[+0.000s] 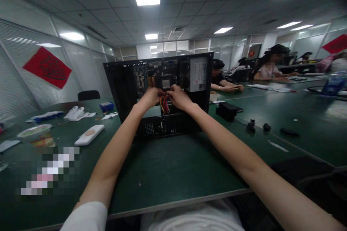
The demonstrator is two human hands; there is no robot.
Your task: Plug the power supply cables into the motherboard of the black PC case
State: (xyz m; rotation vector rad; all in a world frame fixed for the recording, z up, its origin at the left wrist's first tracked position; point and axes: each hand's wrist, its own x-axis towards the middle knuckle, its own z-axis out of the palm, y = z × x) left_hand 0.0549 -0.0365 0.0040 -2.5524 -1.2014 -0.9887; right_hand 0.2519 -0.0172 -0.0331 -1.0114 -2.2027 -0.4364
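An open black computer case (pixel 124 90) stands on the green table (pixel 168 169), its motherboard (pixel 157 74) and silver power supply (pixel 199 75) facing me. Both my arms reach into it. My left hand (pixel 152 96) and my right hand (pixel 177 96) meet at the case's middle, fingers closed round a bundle of red, yellow and black wires (pixel 164 104) that hangs down between them. Which connector the fingers pinch is hidden.
A white flat device (pixel 89 134), a round bowl (pixel 34 131), white gloves (pixel 76 113) and a blue item (pixel 106 106) lie at the left. A black adapter (pixel 227 110) and small black parts (pixel 267 127) lie at the right. Other people sit at tables behind.
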